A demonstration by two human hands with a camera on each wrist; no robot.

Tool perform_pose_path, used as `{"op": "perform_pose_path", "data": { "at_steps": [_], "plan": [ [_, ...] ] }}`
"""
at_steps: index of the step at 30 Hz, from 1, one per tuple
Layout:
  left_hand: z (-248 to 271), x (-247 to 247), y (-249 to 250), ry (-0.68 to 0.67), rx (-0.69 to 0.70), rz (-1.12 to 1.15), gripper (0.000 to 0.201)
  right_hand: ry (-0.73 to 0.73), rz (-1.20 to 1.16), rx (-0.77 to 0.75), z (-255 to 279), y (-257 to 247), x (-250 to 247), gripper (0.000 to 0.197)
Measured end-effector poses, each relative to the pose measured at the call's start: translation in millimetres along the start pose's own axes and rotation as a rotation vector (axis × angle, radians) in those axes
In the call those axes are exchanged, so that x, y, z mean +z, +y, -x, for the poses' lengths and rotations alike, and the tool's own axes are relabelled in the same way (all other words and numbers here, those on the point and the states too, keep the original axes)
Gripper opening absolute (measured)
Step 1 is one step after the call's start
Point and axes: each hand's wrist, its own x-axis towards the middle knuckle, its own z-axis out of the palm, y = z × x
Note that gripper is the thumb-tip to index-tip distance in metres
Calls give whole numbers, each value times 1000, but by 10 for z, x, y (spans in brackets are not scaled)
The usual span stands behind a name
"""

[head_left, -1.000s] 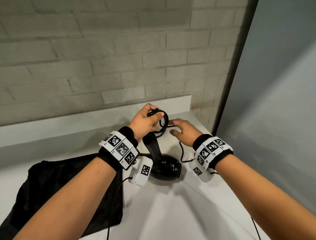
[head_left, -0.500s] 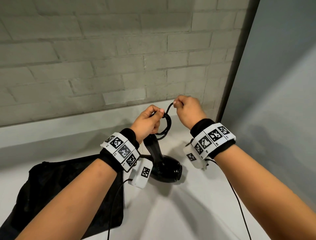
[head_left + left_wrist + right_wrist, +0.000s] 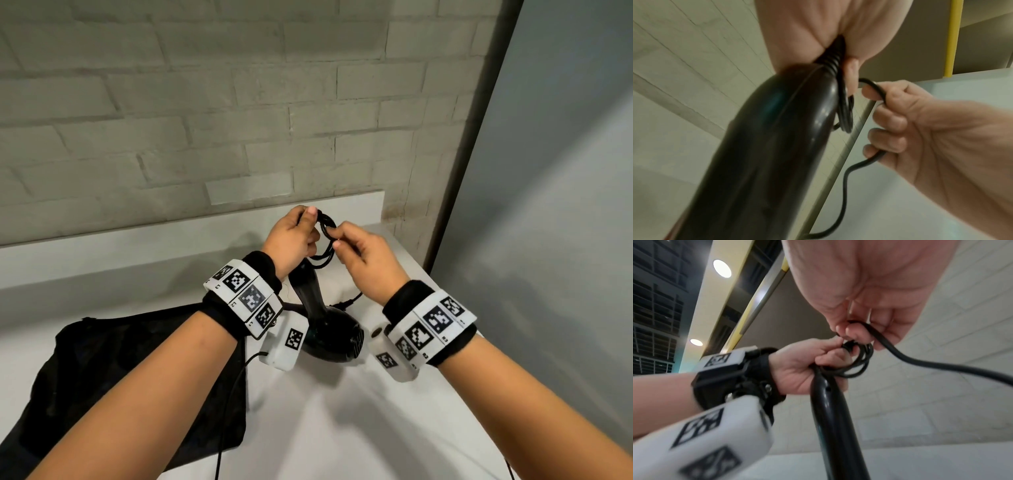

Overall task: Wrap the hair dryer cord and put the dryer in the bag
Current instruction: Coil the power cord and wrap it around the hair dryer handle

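**Cord nearly wound, bag still waiting**

The left hand (image 3: pixel 291 240) grips the top of the hair dryer (image 3: pixel 329 329) handle. It also holds a few loops of the black cord (image 3: pixel 325 226) there. The right hand (image 3: pixel 363 260) pinches the next bit of cord just beside those loops. It looks ready to lay one more loop on the bunch.

The dryer's round head rests on the white worktop (image 3: pixel 376 428), close to the back right corner. Its handle points up into the left hand.

Some cord is wound. A loose piece hangs down from the right hand, and it trails onto the worktop by the dryer. So I think the winding is mostly done but not finished.

The black bag (image 3: pixel 120 370) lies flat near the left edge of the worktop. The dryer is not in it yet. That part is still to do, and the bag may need opening first.
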Motion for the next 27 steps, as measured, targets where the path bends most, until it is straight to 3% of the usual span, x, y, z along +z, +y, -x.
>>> {"op": "perform_pose_path", "data": {
  "at_steps": [9,13,17,19,22,24,27],
  "plan": [
    [0,-10,-51,38,-33,-41,16,25,-14,-5,79,91,137,16],
    [1,0,-22,43,-50,22,19,-11,97,-18,63,175,-17,22],
    [21,-6,-12,46,-56,53,22,54,81,179,80,489,-212,24],
    [23,-6,-16,38,-55,66,23,-42,245,289,105,690,-266,27],
    [16,-5,-14,34,-58,84,23,-357,500,410,180,939,-239,41],
    [2,-6,-14,35,-60,104,22,-518,540,450,239,1046,-171,45],
    [-15,-4,-19,50,-57,124,22,-556,454,525,303,1091,-93,35]
  ]
}}
